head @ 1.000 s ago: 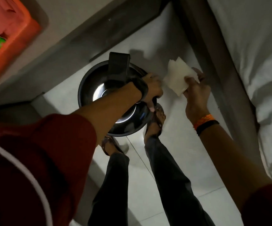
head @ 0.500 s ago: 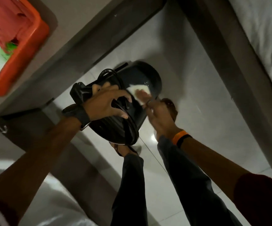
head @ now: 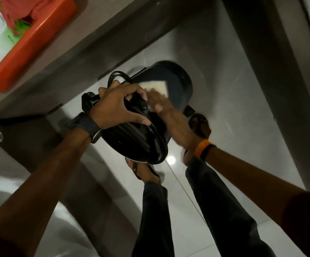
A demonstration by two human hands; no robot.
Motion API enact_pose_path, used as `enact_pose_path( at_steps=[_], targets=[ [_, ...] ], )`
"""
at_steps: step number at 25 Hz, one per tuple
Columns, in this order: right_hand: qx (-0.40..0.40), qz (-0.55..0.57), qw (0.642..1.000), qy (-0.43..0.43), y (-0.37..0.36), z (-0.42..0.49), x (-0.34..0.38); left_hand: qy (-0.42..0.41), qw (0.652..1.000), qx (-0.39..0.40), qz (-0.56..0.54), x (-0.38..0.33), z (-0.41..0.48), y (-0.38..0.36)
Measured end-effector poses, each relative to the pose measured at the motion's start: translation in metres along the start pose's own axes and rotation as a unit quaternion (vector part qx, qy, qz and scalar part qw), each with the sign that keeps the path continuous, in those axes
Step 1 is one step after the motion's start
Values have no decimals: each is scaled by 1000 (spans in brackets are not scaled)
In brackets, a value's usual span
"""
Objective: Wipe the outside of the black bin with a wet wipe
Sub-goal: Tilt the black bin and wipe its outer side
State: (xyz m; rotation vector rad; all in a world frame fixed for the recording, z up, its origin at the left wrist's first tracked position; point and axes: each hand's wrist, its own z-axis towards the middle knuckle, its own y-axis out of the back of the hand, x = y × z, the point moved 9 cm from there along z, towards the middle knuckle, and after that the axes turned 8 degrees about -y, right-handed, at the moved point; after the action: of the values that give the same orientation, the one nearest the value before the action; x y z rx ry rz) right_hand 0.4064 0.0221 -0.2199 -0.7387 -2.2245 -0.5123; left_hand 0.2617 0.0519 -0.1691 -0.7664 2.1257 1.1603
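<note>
The black bin [head: 178, 84] is tilted on its side above the white tiled floor, its shut lid end [head: 137, 143] towards me and its base pointing away. My left hand [head: 117, 106] grips the bin near the lid's rim and hinge. My right hand [head: 161, 104], blurred by motion, presses a white wet wipe [head: 158, 86] flat against the bin's outer wall. The wipe's near half is hidden under my fingers. A small pedal [head: 189, 109] sticks out from the bin's lower side.
A grey table edge [head: 87, 52] runs diagonally above the bin, carrying an orange tray [head: 39, 32] with a green and white pack. A dark bed frame [head: 273, 71] with white bedding stands at the right. My sandalled feet [head: 200, 125] and dark trouser legs are below the bin.
The bin went from upright with its lid open to tilted on its side with the lid shut. My right hand brought the wipe onto its wall and slid it a little up the side.
</note>
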Motion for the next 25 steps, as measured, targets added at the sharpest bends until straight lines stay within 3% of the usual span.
enact_pose_path(
  at_steps=[1, 3, 7, 9, 13, 18, 21, 24, 25],
  targets=[
    [28, -3, 999, 36, -13, -15, 4, -1, 1000, 1, -7, 1, -2, -1],
    [1, -15, 998, 67, 0, -4, 0, 2, 1000, 7, 2, -1, -7, -7],
    [-108, -87, 978, -159, 84, 94, -33, -29, 999, 8, 26, -12, -3, -15],
    [-56, -134, 977, -153, 75, 113, -18, -40, 998, 18, 46, -18, 7, -16],
    [52, -85, 994, -52, 42, 104, 0, -64, 994, 35, 83, -27, 13, -19],
    [-82, -89, 969, -217, 107, 96, -72, -59, 995, 35, 66, -25, 8, -28],
    [-44, 53, 990, -124, 58, 38, -64, -4, 1000, 22, -21, -11, 12, -25],
    [39, 65, 997, 21, 8, -26, -42, 21, 995, -11, -100, 6, 11, -20],
    [31, 58, 997, 33, 12, -23, -45, 24, 994, -13, -109, 11, 11, -20]
  ],
)
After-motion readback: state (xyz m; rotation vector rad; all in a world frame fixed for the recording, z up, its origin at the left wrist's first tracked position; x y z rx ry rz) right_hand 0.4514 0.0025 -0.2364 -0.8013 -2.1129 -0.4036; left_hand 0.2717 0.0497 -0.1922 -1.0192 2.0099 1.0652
